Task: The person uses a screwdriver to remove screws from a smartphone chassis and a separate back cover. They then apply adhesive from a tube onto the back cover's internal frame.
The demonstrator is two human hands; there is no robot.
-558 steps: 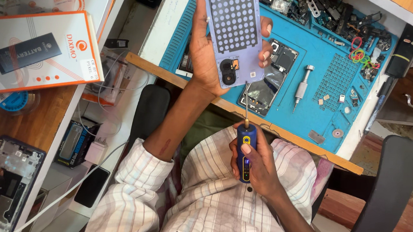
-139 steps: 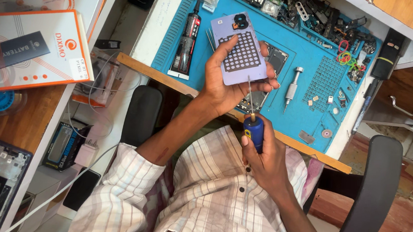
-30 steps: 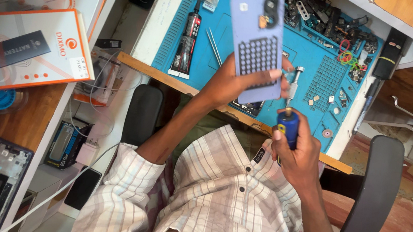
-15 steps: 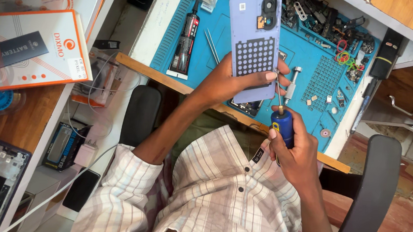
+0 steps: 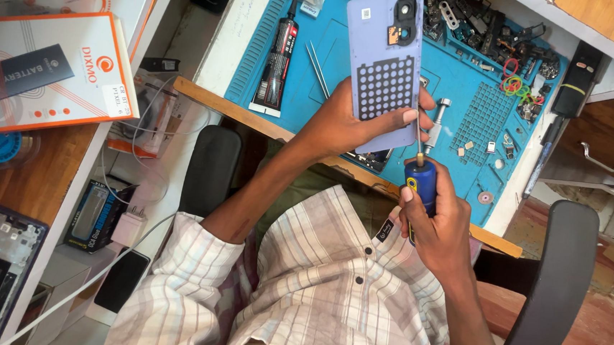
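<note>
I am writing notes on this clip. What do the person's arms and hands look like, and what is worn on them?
Both hands, left hand and right hand, are bare: no gloves, rings or watch visible. The shirt is light, with a brown and grey check and dark buttons; its left sleeve is rolled up near the elbow.

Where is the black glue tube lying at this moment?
In the head view, the black glue tube lies on the left part of the blue work mat, beside the tweezers and left of the phone back cover.
</note>
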